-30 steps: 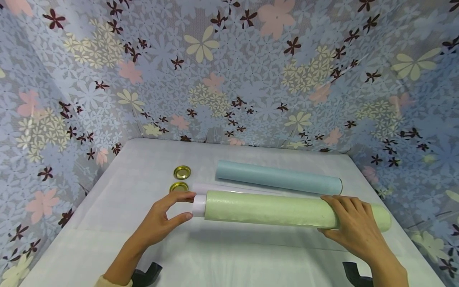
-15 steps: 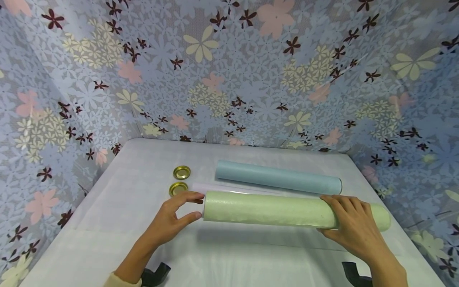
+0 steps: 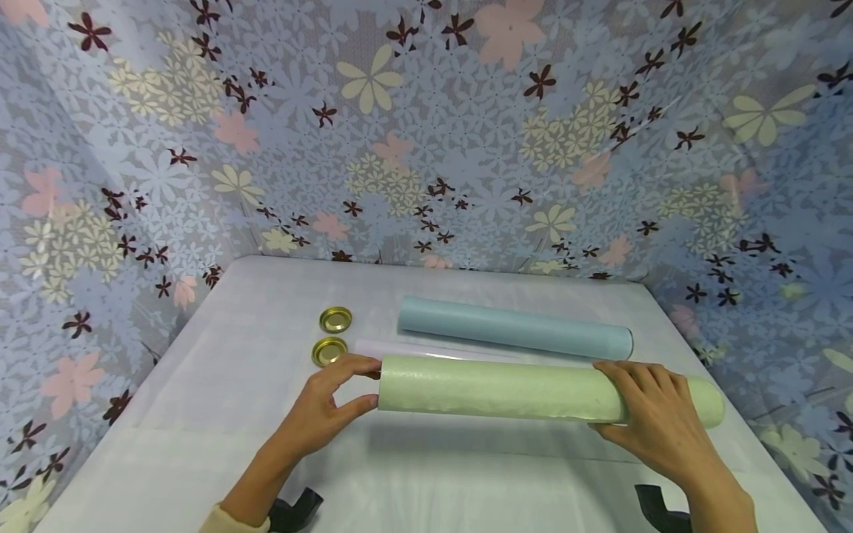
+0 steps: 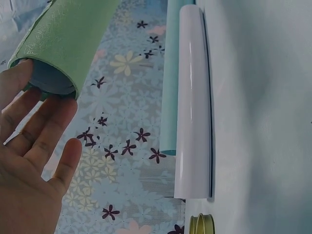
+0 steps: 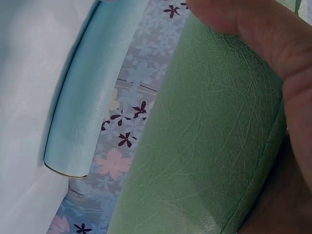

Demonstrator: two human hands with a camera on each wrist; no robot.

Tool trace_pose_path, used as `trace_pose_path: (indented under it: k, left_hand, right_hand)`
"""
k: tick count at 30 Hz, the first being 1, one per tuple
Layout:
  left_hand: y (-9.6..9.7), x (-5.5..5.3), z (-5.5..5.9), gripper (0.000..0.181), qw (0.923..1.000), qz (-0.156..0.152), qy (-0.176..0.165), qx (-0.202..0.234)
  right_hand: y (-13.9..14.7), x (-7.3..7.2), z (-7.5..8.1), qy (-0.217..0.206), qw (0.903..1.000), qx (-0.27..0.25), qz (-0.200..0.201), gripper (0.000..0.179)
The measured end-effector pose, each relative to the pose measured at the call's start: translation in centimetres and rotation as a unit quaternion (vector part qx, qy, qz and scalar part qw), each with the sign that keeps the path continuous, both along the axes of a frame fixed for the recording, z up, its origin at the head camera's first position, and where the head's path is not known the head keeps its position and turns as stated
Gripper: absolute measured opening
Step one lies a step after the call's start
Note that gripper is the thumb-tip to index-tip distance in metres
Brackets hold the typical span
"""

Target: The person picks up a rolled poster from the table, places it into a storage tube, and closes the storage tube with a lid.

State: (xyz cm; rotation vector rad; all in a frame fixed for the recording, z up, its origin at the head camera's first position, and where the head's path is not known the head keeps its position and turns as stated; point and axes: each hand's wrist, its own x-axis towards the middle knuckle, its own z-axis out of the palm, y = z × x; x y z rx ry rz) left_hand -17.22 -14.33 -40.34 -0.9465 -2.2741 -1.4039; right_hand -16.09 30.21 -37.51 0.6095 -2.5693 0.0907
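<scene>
A long pale green tube is held level above the white table. My right hand grips it near its right end, thumb below and fingers over the top. At the left end my left hand touches the rim with thumb and fingertips spread around it, little finger free. In the left wrist view, the tube's open mouth shows a pale, shaded inside just within the green rim. The white roll that stuck out there earlier is hidden in the tube.
Behind the green tube lie a glossy white roll and a light blue tube. Two gold round lids sit left of them on the white tabletop. Floral cloth hangs behind and at both sides.
The white roll's protruding end has slid rightward into the green tube until it no longer shows. My left hand has moved right with it, up to the rim; my right hand keeps its grip.
</scene>
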Motion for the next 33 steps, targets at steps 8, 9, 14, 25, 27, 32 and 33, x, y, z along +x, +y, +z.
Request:
trace_pose_path:
  k: [8, 9, 14, 25, 27, 32, 33]
  left_hand:
    - [0.2, -0.1, -0.2, 0.043, 0.9999, 0.004, 0.006, -0.009]
    - [0.2, -0.1, -0.2, 0.043, 0.9999, 0.005, 0.007, -0.010]
    - [0.2, 0.0, -0.1, 0.043, 0.9998, 0.010, 0.011, -0.011]
    - [-1.0, 0.2, 0.1, 0.039, 0.9977, 0.065, -0.002, -0.020]
    - [-1.5, 0.1, 0.0, 0.039, 0.9962, 0.083, 0.001, -0.027]
    - [-2.9, -0.6, -0.2, 0.042, 0.9919, 0.114, 0.010, -0.056]
    - [-3.2, -0.8, -0.2, 0.043, 0.9907, 0.119, 0.014, -0.065]
  right_hand:
    - [0.0, 0.1, 0.0, -0.001, 1.0000, 0.001, -0.002, 0.096]
    - [0.0, 0.1, 0.0, 0.000, 1.0000, 0.001, -0.002, 0.096]
    - [0.0, 0.3, 0.1, -0.004, 1.0000, -0.002, -0.004, 0.094]
    - [0.6, 0.7, 0.3, -0.012, 0.9998, 0.003, -0.016, 0.091]
    - [0.8, 0.8, 0.3, -0.010, 0.9997, 0.003, -0.020, 0.091]
    - [1.2, 1.0, 0.2, -0.005, 0.9997, 0.000, -0.023, 0.094]
    - [1.2, 1.0, 0.2, -0.003, 0.9997, -0.001, -0.023, 0.094]
